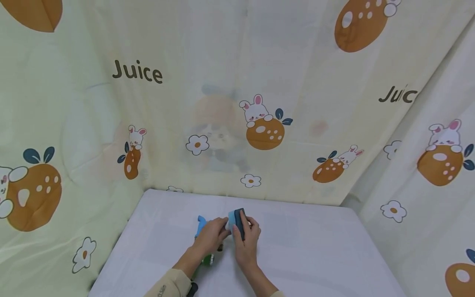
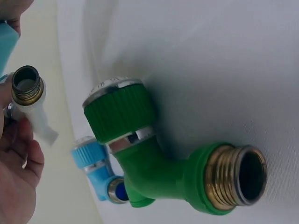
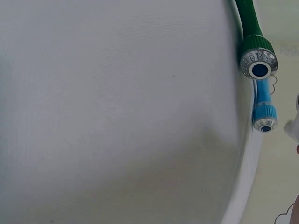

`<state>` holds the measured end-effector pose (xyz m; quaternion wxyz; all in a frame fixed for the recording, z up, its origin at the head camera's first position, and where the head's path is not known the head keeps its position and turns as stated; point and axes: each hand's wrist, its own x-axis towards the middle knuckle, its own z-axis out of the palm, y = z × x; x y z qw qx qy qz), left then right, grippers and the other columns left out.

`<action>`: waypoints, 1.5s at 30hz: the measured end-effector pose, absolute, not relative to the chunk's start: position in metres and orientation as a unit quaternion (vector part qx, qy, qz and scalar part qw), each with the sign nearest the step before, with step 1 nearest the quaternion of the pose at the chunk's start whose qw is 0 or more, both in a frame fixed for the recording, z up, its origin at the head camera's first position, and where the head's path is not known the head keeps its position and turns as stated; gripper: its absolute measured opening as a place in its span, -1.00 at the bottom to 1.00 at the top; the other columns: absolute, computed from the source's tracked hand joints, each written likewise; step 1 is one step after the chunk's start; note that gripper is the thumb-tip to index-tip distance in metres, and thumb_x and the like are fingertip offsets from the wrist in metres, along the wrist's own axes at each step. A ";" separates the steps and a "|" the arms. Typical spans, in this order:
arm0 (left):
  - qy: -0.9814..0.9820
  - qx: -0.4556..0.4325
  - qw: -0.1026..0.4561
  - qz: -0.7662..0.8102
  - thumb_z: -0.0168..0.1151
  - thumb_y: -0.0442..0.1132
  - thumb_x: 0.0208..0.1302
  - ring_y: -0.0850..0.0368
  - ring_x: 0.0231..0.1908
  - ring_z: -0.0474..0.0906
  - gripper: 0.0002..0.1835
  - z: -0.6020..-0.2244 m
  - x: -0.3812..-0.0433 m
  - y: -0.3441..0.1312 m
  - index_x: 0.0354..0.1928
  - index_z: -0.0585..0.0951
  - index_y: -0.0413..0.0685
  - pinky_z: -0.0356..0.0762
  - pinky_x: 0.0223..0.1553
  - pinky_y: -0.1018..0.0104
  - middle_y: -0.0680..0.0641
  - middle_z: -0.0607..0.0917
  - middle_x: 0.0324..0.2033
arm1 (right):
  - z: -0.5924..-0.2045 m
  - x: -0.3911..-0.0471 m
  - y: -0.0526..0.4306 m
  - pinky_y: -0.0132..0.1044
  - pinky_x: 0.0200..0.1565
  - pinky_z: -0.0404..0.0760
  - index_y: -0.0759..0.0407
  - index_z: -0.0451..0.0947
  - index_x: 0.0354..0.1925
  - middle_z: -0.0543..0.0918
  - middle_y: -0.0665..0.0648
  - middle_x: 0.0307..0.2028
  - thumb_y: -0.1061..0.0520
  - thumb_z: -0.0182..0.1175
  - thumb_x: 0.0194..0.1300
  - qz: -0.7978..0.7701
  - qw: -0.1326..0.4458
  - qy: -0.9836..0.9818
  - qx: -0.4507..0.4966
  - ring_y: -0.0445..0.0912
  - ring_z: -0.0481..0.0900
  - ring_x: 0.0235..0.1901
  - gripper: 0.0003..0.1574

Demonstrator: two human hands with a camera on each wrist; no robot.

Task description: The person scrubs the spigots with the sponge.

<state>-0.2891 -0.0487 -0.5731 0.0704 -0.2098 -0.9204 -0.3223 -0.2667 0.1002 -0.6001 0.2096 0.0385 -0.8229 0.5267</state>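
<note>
My left hand holds a white valve with a threaded brass end, raised above the table. My right hand grips a two-layer block, light blue on one side and dark on the other, like a sponge. The block is against or very close to the white valve; which, I cannot tell. Below the left hand lies a green valve with a ribbed knob and brass thread. Beyond it lies a similar blue valve, partly hidden by the left hand in the head view.
A white-covered table spreads under the hands. Patterned curtains hang behind it and at both sides. A black object shows beside the left sleeve, mostly hidden.
</note>
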 end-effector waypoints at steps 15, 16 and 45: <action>-0.905 -0.286 0.106 -0.297 0.24 -0.15 0.52 0.27 -0.26 0.44 -0.84 -0.565 -0.283 -0.041 0.02 0.68 0.03 0.48 -0.21 0.39 0.18 0.68 -0.28 | -0.597 -0.274 0.095 -0.03 0.06 0.32 -0.09 0.38 0.50 0.36 0.22 0.19 -0.13 0.02 0.61 0.507 0.222 -0.833 0.006 0.03 0.21 0.13 -0.40; -0.904 -0.289 0.107 -0.295 0.24 -0.15 0.52 0.27 -0.26 0.45 -0.82 -0.565 -0.283 -0.040 0.05 0.69 0.02 0.49 -0.20 0.38 0.17 0.70 -0.25 | -0.597 -0.275 0.095 -0.02 0.07 0.32 -0.09 0.38 0.50 0.36 0.22 0.18 -0.13 0.01 0.61 0.510 0.221 -0.831 0.003 0.04 0.21 0.14 -0.40; -0.883 -0.274 0.079 -0.372 0.25 -0.08 0.50 0.30 -0.12 0.57 -0.54 -0.577 -0.278 -0.048 0.37 0.53 0.07 0.61 -0.10 0.36 0.14 0.72 -0.04 | -0.593 -0.285 0.116 0.35 0.40 0.25 0.01 0.17 0.60 0.25 0.33 0.43 -0.38 -0.10 0.60 0.621 0.072 -0.776 -0.082 0.24 0.18 0.43 -0.15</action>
